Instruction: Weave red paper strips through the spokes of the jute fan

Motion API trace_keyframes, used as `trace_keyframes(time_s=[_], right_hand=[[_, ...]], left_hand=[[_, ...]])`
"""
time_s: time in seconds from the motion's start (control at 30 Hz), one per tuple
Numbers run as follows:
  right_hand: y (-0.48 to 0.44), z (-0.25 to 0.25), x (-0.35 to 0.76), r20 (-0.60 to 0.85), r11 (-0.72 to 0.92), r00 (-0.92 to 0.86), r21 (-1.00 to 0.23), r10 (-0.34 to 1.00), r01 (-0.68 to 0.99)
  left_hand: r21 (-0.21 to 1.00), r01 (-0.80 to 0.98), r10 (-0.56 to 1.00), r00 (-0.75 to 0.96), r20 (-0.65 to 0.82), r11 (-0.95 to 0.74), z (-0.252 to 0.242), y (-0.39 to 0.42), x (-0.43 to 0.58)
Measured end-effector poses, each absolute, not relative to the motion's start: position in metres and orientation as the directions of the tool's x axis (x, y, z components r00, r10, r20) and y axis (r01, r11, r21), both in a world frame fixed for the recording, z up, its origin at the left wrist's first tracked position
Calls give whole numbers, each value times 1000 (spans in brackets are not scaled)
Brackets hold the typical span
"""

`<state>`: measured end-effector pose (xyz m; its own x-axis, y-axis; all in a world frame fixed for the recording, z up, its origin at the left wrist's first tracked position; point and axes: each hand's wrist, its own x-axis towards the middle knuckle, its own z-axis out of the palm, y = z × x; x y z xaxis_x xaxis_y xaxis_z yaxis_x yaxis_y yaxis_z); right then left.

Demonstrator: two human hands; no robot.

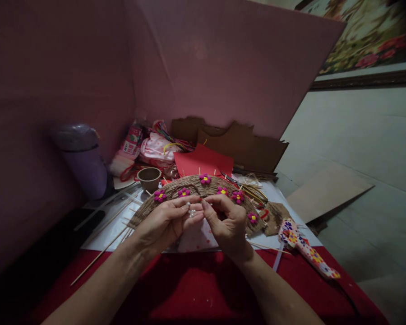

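Note:
My left hand (171,219) is turned palm up, with several white pearl beads (192,212) lying at its curled fingers. Its thumb bends in over them. My right hand (226,221) is closed in a pinch, its fingertips meeting the left fingertips around something small and dark that I cannot make out. A thin brown strand (193,186) curves just above the fingertips. Directly behind both hands stands a fan-shaped piece wound with brown twine (171,187), with thin sticks poking out from its edge. Magenta felt flowers with yellow centres (205,179) are dotted over it.
A flower-patterned glue gun (307,253) lies at the right on the red cloth (196,284). Wooden sticks (103,255) lie at the left. Behind are a small cup (149,179), red paper (206,160), scissors (235,179), torn cardboard (230,135) and a purple cylinder (84,164).

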<state>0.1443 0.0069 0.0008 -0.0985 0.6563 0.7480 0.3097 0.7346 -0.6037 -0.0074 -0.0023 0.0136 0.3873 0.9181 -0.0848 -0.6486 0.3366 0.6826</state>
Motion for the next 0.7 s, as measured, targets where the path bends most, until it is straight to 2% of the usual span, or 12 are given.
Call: trace_keyframes(time_s=[0.37,0.7], right_hand=[[7,-1,144,713,705,-103,-642,694,303],[8,-2,144,729,712,-93,-619,678,331]], left_hand=[[696,-639,922,376,-88,327,15,-3,-8],[717,-603,918,373,-135,351,15,-4,-8]])
